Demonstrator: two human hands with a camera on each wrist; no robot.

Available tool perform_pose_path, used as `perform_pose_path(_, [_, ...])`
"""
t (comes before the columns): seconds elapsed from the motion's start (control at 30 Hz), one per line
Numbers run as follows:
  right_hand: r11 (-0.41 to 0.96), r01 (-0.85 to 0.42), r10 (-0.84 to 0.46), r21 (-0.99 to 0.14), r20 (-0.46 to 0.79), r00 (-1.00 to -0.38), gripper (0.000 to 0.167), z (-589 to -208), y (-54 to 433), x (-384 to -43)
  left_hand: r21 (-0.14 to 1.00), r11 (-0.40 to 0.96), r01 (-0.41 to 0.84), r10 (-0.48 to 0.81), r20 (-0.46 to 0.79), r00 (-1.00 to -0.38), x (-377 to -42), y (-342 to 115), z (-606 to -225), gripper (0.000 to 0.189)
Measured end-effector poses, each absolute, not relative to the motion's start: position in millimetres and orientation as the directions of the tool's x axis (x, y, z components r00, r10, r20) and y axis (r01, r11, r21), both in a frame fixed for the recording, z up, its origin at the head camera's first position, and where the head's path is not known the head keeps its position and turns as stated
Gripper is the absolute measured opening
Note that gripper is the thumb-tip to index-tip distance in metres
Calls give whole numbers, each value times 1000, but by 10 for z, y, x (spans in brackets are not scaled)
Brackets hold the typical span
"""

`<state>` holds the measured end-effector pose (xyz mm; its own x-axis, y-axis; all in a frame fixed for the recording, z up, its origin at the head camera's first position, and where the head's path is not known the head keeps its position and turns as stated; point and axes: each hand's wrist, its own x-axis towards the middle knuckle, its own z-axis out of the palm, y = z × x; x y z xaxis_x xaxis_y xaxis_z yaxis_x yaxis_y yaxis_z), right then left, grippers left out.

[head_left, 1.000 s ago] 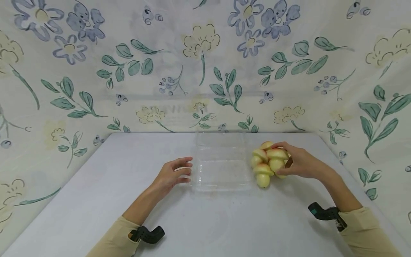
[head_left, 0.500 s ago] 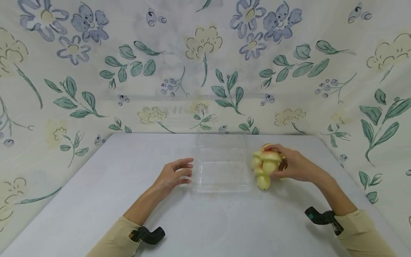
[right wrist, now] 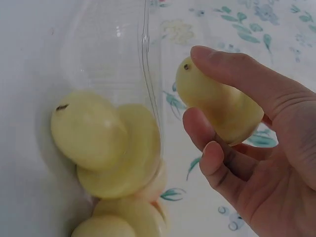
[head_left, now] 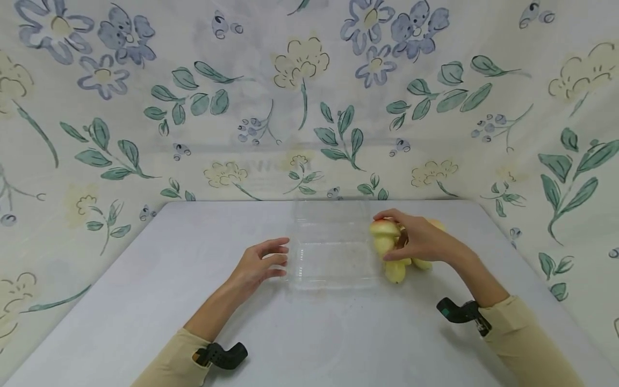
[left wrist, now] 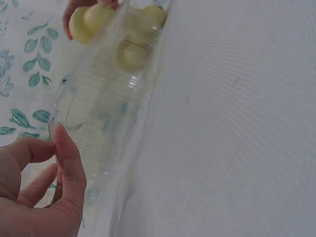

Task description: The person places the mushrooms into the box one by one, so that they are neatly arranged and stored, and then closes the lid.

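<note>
A clear plastic container (head_left: 338,264) stands on the table between my hands. My left hand (head_left: 253,263) is at its left side, fingers spread and relaxed; in the left wrist view the fingertips touch the rim (left wrist: 74,84). My right hand (head_left: 425,236) grips a yellow mushroom-shaped piece (head_left: 384,244) with a reddish cap, thumb on one side and fingers on the other. It is held beside the container's right edge. More such yellow mushroom shapes (right wrist: 89,131) lie in a cluster below and behind the right hand, which partly hides them in the head view.
The white table (head_left: 309,333) ends at the back against a floral cloth (head_left: 309,107). More cloth hangs on both sides. A black wrist device (head_left: 227,356) sits on the left sleeve and another black device (head_left: 459,310) on the right.
My right hand has moved left, carrying the mushroom-shaped piece away from the cluster to the container's right edge. My left hand has stayed in place.
</note>
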<state>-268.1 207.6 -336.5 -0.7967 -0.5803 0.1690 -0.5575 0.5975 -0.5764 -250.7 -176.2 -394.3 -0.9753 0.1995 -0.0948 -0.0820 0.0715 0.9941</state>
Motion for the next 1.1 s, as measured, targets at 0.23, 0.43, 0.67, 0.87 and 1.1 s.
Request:
perform_pose_path(0.23, [561,-560,-630,-609,125,-767,75,-3358,1887,-2792,994,63,-94,202,-105,-974,-2509,-1765,-3944,52])
perform_pose_path(0.43, [582,-533,-627,-614,78,-775,74,-3328,1738,-2871,993,74,-87,199,-100,-975,-2514,-1771,-3929,52])
perform_pose_path(0.67, [592,-543,-637,-595,67,-768,74,-3278,1545,-2953,993,83,-88,196,-103,-975,-2513,-1764,-3918,52])
perform_pose_path(0.87, [597,-531,-640,-601,42,-767,76,-3261,1405,-3023,994,63,-88,201,-99,-975,-2526,-1756,-3932,52])
perform_pose_path(1.1, [581,-508,-665,-636,-11,-747,75,-3303,1265,-3109,993,81,-91,198,-105,-975,-2525,-1765,-3934,53])
